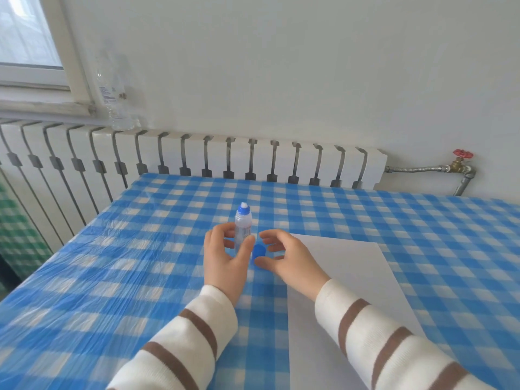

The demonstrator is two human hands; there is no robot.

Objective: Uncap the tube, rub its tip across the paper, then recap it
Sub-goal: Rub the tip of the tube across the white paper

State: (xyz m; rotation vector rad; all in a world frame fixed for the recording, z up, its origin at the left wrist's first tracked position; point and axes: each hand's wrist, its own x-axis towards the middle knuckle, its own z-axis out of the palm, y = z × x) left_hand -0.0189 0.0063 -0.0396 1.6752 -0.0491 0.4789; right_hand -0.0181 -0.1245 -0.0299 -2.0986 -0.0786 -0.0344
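Your left hand has its fingers and thumb curled round the lower body of the small clear plastic tube with the blue collar and white tip, holding it upright above the blue-and-white checked tablecloth; the tube's tip is bare, and through the clear wall you cannot tell how full it is. Your right hand, just to the right of the tube, pinches the round blue plastic cap between thumb and fingers, the cap level with the tube's base and close beside it. Right of the tube and partly under your right forearm lies the white sheet of paper, flat on the cloth. Behind the tube, past the table's far edge, stands the white ribbed radiator
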